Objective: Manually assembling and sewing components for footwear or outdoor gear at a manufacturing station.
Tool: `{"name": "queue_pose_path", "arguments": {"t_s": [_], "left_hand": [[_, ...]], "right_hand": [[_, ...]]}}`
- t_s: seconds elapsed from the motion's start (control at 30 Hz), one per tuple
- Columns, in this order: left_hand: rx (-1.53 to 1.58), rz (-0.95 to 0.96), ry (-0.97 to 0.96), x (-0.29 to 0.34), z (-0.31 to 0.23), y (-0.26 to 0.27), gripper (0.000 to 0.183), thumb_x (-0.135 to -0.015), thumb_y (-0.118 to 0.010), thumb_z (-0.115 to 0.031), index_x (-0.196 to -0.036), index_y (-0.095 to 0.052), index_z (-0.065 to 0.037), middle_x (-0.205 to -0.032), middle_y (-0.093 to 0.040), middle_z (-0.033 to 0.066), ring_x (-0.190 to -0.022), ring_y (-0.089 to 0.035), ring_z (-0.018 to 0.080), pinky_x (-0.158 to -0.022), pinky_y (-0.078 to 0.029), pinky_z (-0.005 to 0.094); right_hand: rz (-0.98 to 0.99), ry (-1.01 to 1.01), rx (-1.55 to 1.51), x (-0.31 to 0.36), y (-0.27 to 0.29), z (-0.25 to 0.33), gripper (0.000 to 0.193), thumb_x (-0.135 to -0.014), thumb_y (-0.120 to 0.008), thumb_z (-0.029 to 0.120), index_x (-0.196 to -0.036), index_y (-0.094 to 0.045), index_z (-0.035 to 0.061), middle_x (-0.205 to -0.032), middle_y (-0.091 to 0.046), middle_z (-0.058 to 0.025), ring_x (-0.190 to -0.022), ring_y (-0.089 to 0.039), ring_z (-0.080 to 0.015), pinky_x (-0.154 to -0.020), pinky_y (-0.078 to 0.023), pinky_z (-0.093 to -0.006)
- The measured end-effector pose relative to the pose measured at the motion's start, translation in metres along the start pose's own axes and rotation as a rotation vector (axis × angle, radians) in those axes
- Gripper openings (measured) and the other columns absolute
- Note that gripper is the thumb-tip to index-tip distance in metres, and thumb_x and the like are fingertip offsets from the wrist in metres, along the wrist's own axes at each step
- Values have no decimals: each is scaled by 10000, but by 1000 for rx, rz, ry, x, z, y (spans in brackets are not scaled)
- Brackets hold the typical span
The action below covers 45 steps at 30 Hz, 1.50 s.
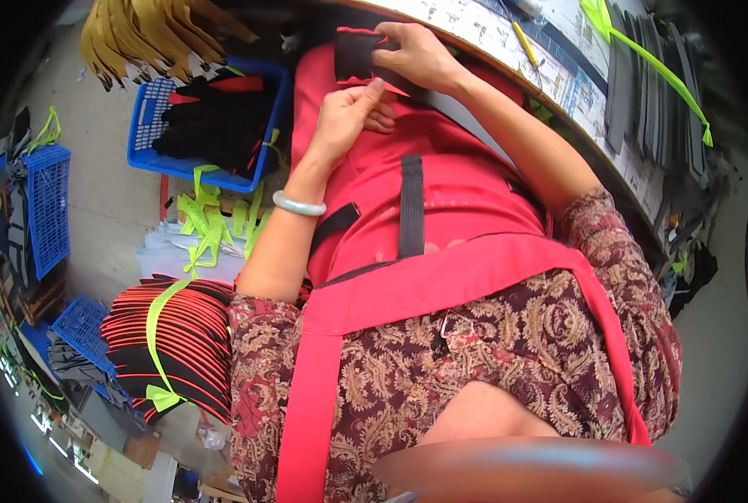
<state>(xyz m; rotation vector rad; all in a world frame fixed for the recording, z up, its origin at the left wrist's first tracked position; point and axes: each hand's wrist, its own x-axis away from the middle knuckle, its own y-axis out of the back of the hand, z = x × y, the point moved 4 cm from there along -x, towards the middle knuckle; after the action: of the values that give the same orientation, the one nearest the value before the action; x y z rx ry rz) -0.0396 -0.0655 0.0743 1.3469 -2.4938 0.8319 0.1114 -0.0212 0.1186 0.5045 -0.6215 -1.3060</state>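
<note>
A black fabric piece with red edges point(354, 57) lies above my lap, near the work table's edge. My right hand point(417, 55) grips it from the right, fingers bent over its side and upper edge. Closer to me, my left hand point(353, 120), with a pale bangle on the wrist, is closed with its thumb at the piece's lower red edge. The left fingers curl under, so their exact hold is partly hidden. A red apron point(466, 197) covers my lap beneath both hands.
Work table point(474, 38) at far right carries a yellow pen-like tool point(525, 44) and stacked dark strips point(654, 92). On my left are a blue crate point(143, 126) of black and red pieces, hanging tan strips point(147, 38) and a tied bundle of red-edged black pieces point(198, 335).
</note>
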Motion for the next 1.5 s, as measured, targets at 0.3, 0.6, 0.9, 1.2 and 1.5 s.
{"name": "queue_pose_path", "arguments": {"t_s": [0.3,0.6,0.9,1.2,1.5], "left_hand": [[179,-225,-957,38,-128,-29,363,-955,-563,-156,-1267,-481,11,-1206,-584,135,-1087,-564,192,-950,-435,318],[994,158,-342,-55,-42,0,439,-979,-490,-340,-1249,-457,4,-1189,-531,118,-1154,-491,248,-1063,-355,403],[946,-161,-192,-62,-12,22,302,-967,-504,-242,-1142,-573,-5,-1066,-620,116,-1059,-587,250,-977,-454,399],[822,-110,-279,-74,0,11,453,-973,-488,-367,-1140,-485,54,-971,-599,165,-1067,-571,342,-1046,-407,480],[872,-106,-220,-73,-2,12,576,-944,-465,-514,-1126,-480,33,-977,-568,168,-1104,-557,368,-1024,-411,506]], "right_hand": [[-108,225,-653,17,41,94,314,-815,-644,174,-1060,-627,-22,-833,-684,-84,-787,-613,-104,-718,-502,-275],[-632,356,68,-25,-9,52,663,-671,-660,7,-1279,-511,226,-1242,-470,-133,-1119,-480,-314,-908,-391,-426],[-337,387,425,27,-18,27,639,-754,-704,351,-1328,-488,174,-1383,-421,-45,-1252,-389,-281,-1018,-298,-443],[176,116,285,17,-42,15,742,-708,-570,89,-1419,-371,158,-1471,-359,-106,-1089,-577,-354,-879,-512,-432],[251,156,240,6,-41,18,725,-697,-565,55,-1399,-393,114,-1446,-381,-174,-1169,-526,-375,-934,-481,-441]]}}
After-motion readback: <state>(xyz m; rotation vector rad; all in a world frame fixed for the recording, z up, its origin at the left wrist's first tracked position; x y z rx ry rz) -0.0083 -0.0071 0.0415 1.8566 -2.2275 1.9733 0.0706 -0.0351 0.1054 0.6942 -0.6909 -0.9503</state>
